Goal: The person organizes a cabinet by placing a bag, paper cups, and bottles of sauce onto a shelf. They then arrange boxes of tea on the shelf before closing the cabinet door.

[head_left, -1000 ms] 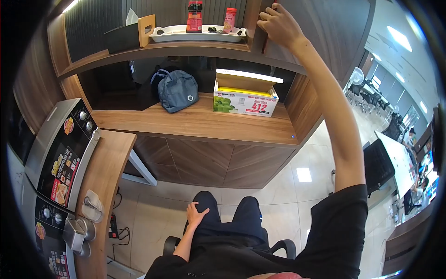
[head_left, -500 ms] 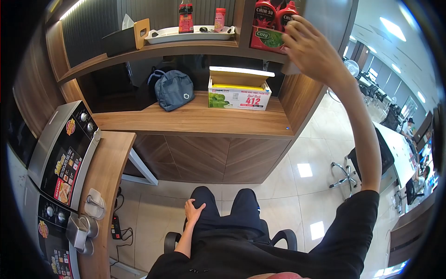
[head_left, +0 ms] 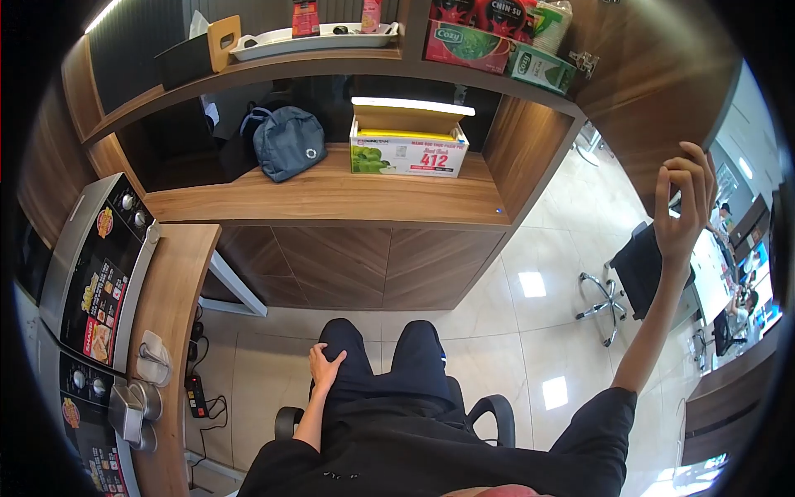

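My right hand (head_left: 684, 203) is raised at the lower outer edge of a wooden cabinet door (head_left: 646, 99), fingers bent against the edge with small gaps between them. The door stands swung out to the right on its metal hinge. Inside the upper compartment are red Chin-Su bottles (head_left: 503, 15), a red and green Cozy box (head_left: 466, 45), a smaller green box (head_left: 540, 68) and a pale wrapped pack (head_left: 551, 25). My left hand (head_left: 325, 366) lies on my thigh, holding nothing, its thumb apart from the fingers.
An open white carton (head_left: 410, 157) and a blue-grey bag (head_left: 288, 142) sit on the lower shelf. Above are a white tray (head_left: 315, 45) and a tissue box (head_left: 186, 62). Ovens (head_left: 99, 273) and metal containers (head_left: 137, 407) line the left. An office chair (head_left: 650, 273) stands right.
My right hand has moved right and down from the Cozy box, and the cabinet door has swung wider, uncovering the green box and pale pack. My left hand stays on my thigh.
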Motion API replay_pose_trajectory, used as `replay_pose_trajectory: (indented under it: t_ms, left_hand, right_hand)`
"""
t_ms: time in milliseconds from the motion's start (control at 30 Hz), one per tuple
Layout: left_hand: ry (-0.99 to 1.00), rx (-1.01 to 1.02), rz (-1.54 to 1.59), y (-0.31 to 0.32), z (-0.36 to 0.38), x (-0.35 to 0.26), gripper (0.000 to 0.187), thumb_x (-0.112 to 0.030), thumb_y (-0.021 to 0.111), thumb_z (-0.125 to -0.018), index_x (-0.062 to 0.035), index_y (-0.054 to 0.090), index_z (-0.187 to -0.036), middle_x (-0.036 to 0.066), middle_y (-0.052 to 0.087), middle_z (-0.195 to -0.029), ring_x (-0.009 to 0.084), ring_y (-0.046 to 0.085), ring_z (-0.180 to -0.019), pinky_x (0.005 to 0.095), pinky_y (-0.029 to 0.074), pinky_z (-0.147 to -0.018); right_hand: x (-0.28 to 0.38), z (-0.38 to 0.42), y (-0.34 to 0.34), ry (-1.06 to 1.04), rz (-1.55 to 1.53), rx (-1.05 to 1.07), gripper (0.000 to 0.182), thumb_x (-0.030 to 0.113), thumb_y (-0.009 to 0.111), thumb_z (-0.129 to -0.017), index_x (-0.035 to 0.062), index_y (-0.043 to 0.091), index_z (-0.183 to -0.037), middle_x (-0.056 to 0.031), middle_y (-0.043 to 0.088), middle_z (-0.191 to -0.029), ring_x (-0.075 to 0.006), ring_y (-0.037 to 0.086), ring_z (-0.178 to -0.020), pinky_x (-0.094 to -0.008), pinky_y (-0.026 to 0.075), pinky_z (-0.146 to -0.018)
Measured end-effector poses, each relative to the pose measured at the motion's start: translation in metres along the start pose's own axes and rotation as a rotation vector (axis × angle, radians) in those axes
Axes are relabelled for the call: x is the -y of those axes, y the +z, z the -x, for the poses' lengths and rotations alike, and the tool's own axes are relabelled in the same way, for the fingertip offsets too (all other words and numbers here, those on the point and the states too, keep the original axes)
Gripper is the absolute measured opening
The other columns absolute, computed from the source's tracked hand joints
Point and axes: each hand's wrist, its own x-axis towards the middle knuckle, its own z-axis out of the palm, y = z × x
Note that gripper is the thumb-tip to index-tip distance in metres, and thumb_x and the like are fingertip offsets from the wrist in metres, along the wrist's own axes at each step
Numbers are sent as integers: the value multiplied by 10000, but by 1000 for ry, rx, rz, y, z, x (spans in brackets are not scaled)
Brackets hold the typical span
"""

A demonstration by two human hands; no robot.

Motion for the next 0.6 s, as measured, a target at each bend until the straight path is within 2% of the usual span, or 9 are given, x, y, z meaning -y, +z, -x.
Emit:
replay_pose_trajectory:
  t_ms: [67, 100, 200, 267, 367, 433, 533, 567, 600]
  left_hand:
    - [-11, 28, -29, 1, -1, -2, 708, -444, 831, -784, -40, 514, -1271, 157, 521, -1277, 343, 494, -1243, 448, 407, -1053]
    - [1, 17, -32, 2, 0, -2, 699, -448, 830, -781, -48, 515, -1261, 158, 526, -1266, 351, 497, -1229, 457, 407, -1048]
    - [25, -19, -56, 7, -1, -6, 664, -421, 831, -773, -59, 517, -1233, 162, 537, -1240, 371, 506, -1192, 478, 405, -1035]
    - [21, -46, -91, 10, 0, -13, 633, -349, 840, -771, -46, 512, -1219, 167, 535, -1234, 379, 507, -1170, 483, 399, -1033]
    - [316, -112, -202, 14, -16, -37, 605, -193, 841, -748, -18, 503, -1219, 181, 540, -1214, 389, 506, -1150, 491, 394, -1026]
    - [570, -229, -87, 7, -47, -109, 606, -82, 829, -718, 0, 502, -1221, 190, 547, -1190, 389, 506, -1141, 487, 401, -1004]
    - [1010, -338, 116, -45, -98, -279, 545, -40, 795, -760, -15, 518, -1229, 178, 569, -1177, 383, 530, -1139, 473, 412, -1003]
    - [1106, -379, 69, -62, -112, -328, 540, -55, 789, -778, -22, 526, -1248, 178, 571, -1196, 380, 529, -1161, 469, 407, -1021]
    - [1187, -484, 29, -72, -128, -376, 495, -81, 790, -785, -26, 554, -1217, 164, 582, -1159, 372, 538, -1093, 464, 412, -1010]
  right_hand:
    - [-8, 19, -1, 85, 73, -36, 98, 71, 688, -906, 123, 671, -824, -21, 727, -1084, -198, 626, -1192, -395, 400, -1104]
    - [-13, 25, -2, 102, 108, -55, 97, 115, 700, -920, 146, 680, -830, -10, 737, -1126, -176, 618, -1208, -348, 377, -1066]
    - [-27, 43, -3, 198, 177, -66, 101, 136, 706, -926, 149, 680, -829, -5, 743, -1101, -156, 611, -1224, -338, 379, -1060]
    - [-27, 51, 2, 270, 211, -148, 118, 140, 714, -925, 134, 678, -813, -7, 738, -999, -177, 639, -1076, -348, 413, -973]
    - [-12, 73, 23, 488, 159, -200, 128, 131, 719, -919, 107, 677, -800, -18, 704, -893, -208, 609, -900, -370, 430, -894]
    - [16, 61, 48, 352, -12, -267, 62, 86, 719, -884, 96, 676, -840, -46, 691, -892, -239, 618, -933, -370, 422, -907]
    - [47, 18, 108, 321, -355, -103, 70, 84, 734, -863, 70, 671, -889, -75, 686, -958, -271, 608, -1003, -391, 426, -899]
    - [49, 2, 133, 304, -411, -51, 80, 117, 723, -884, 65, 669, -912, -68, 680, -972, -279, 608, -1015, -397, 434, -894]
    - [43, -8, 163, 315, -448, 19, 176, 207, 710, -908, 68, 659, -1002, -74, 668, -1039, -290, 606, -1076, -413, 445, -936]
